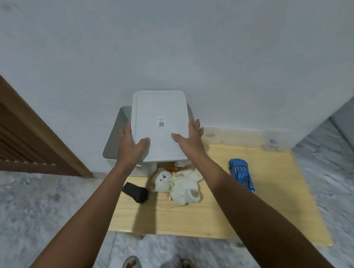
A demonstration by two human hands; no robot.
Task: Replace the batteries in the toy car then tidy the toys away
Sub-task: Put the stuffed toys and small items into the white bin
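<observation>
I hold a white lid (160, 112) with a small QR label, tilted above a grey storage box (115, 141) by the wall. My left hand (131, 144) grips its left edge and my right hand (189, 139) grips its right edge, thumbs on top. On the low wooden table (274, 200) lies a blue toy car (241, 174) to the right of my right arm. A white teddy bear (177, 185) lies between my arms, with a dark brown object (135, 192) to its left. An orange toy (172, 168) peeks out below the lid.
A clear plastic container (275, 140) stands at the table's far right corner by the wall. A brown slatted wooden door (18, 132) is on the left. The floor is grey marble. My feet in slippers (132, 267) are at the bottom edge.
</observation>
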